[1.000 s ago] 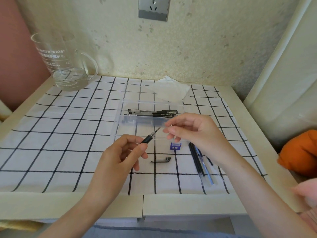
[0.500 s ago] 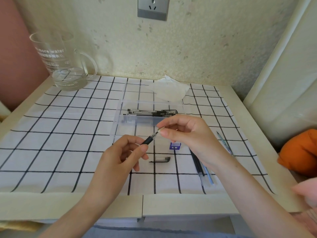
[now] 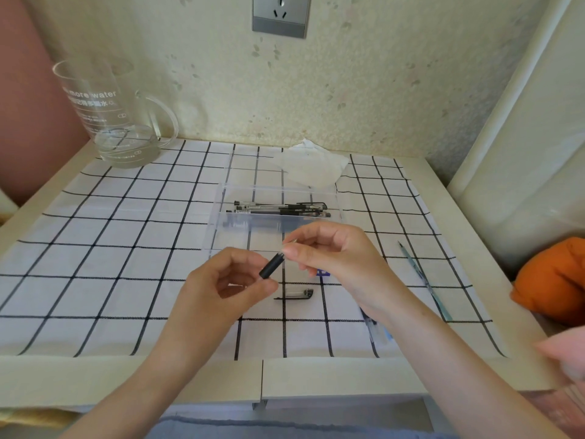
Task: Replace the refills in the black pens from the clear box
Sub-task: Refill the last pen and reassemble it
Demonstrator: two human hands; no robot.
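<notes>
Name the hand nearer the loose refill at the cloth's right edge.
Right. The right hand, pinching the black pen, sits left of the refill; the left hand, gripping it, is farther left.

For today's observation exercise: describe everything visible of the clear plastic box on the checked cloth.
The clear rectangular plastic box is thin-walled and see-through; the grid of the white checked tablecloth shows through its floor. It sits flat, mid-table, lidless. A few black pens lie lengthwise inside, near its far wall. A crumpled white tissue lies just behind it. The left hand and right hand hold a black pen barrel in front of it; whether they touch it cannot be told.
</notes>
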